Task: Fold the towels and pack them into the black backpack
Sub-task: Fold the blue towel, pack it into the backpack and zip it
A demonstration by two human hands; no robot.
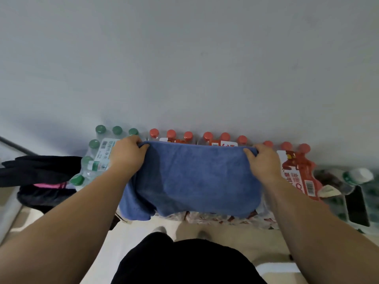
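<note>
**Blue towel, held by its far corners over the bottle packs**

1. Left hand (pixel 128 151): pinches the far corner of the blue towel (pixel 194 181) at the cloth's 10 o'clock, thumb on top and fingers curled under the edge.
2. Right hand (pixel 261 158): pinches the matching corner at 2 o'clock in the same way. Holding both corners keeps the far edge taut and straight, probably so that a fold will line up.
3. Blue towel: spread flat between the hands. Its near edge hangs off the front toward 6 o'clock, and a loose lobe bunches at 7 o'clock. It is judged to be mid-fold and not yet packed.
4. Red-capped bottle packs (pixel 297 171): shrink-wrapped and set against the wall (pixel 184 58). They lie under the towel and serve as the work surface.
5. Green-capped bottle pack (pixel 96 152): just beside the left hand, at 9 o'clock of it.
6. Black bag (pixel 41 171): at 9 o'clock of the view, beside the green-capped pack. It has pink trim and is probably the backpack. Whether it is open cannot be told.
</note>
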